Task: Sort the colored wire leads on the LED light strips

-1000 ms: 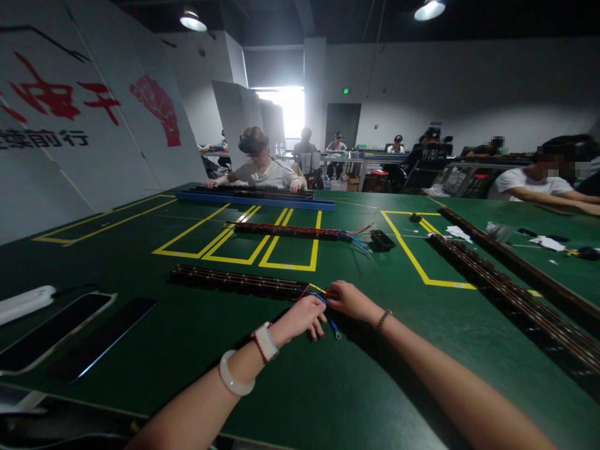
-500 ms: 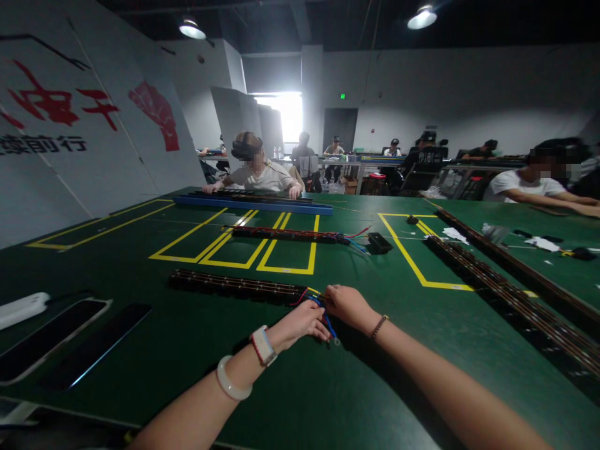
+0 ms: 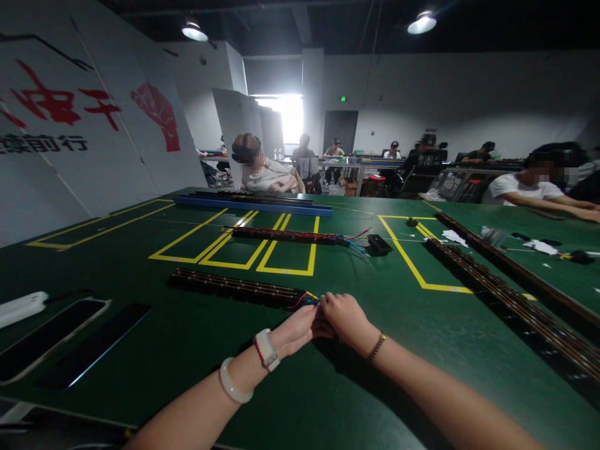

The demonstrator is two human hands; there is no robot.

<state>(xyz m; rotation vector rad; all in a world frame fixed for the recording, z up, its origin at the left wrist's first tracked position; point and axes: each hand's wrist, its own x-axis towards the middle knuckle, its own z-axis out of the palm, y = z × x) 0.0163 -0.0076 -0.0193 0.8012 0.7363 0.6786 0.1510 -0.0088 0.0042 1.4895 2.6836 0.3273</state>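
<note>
Both my hands meet at the right end of a long black bar [image 3: 239, 287] with copper-coloured lines along its top. Coloured wires [image 3: 307, 296], yellow, red and blue, come out of that end and run in between my fingers. My left hand [image 3: 304, 328], with a watch and a pale bangle on its wrist, is closed around the wires. My right hand [image 3: 345, 315] presses its curled fingers on the same bundle, touching the left. The wire ends are hidden by the hands.
Behind the bar lies a second black bar [image 3: 290, 235] with loose wires, beside a small black box [image 3: 379, 244]. A blue rail [image 3: 253, 204] sits farther back. Longer bars [image 3: 515, 294] lie at right, phones [image 3: 98, 344] at left. A person [image 3: 267, 172] sits across the table.
My hands have drawn together over the wires; the blue wire and its ring end that hung out below are now covered. The person across has taken their hands off the rail.
</note>
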